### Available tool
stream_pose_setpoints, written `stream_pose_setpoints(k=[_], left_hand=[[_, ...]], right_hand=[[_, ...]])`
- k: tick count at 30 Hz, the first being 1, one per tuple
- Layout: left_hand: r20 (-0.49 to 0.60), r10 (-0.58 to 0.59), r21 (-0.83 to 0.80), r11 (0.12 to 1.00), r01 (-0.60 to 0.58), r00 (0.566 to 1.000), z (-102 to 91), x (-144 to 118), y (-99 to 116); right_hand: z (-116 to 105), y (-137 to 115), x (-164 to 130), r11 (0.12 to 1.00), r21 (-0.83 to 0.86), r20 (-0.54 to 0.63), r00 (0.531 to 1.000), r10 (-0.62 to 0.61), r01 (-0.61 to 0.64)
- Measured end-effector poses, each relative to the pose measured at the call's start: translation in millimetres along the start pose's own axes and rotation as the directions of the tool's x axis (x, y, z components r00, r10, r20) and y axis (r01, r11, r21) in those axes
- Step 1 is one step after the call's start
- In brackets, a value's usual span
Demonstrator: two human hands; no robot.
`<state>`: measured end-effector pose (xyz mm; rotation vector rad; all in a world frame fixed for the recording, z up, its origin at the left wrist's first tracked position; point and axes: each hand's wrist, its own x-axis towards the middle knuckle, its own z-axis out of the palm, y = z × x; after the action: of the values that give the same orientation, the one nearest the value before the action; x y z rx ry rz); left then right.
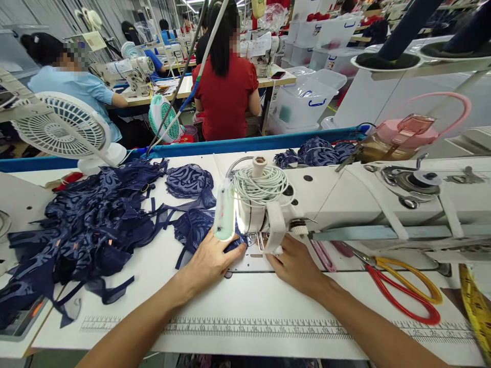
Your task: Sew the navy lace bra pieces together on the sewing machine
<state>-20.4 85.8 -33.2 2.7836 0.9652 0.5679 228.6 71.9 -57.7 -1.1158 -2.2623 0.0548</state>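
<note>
At the needle area of a white sewing machine (257, 220), my left hand (215, 258) holds the edge of a navy lace bra (194, 227) against the bed. Its thumb and fingers reach toward the presser foot (262, 240), and the fabric runs beneath them. My right hand (297, 263) rests on the bed just right of the foot. Its fingertips are partly hidden behind the machine head, so I cannot tell whether they grip anything. Another lace cup (190, 180) lies behind the bra.
A heap of navy lace bras (95, 220) covers the left of the table. Scissors (402, 289), pink tweezers (324, 255) and a yellow tape measure (473, 306) lie to the right. A white fan (63, 125) stands at back left. People sew beyond the blue edge (245, 143).
</note>
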Motion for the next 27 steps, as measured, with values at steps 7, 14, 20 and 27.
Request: stream_pose_setpoints(k=[7, 14, 20, 27], left_hand=[[-0.022, 0.005, 0.069, 0.998, -0.004, 1.0, -0.6, 3, 3], [0.019, 0.025, 0.017, 1.0, -0.025, 1.0, 2.2, 0, 1], [0.037, 0.042, -0.021, 0.999, -0.041, 0.998, -3.1, 2, -1], [-0.012, 0.069, 0.033, 0.997, -0.068, 0.998, 1.4, -1, -2]], right_hand=[[-2, -4, 2, 1.0, -0.004, -0.008, 1.0, 0.014, -0.014], [-6, -13, 10, 0.991, -0.098, 0.083, 0.993, -0.088, 0.096], [-4, -15, 8, 0.99, -0.117, 0.087, 0.994, -0.067, 0.077], [-4, -15, 7, 0.997, -0.073, 0.077, 0.996, -0.034, 0.04]])
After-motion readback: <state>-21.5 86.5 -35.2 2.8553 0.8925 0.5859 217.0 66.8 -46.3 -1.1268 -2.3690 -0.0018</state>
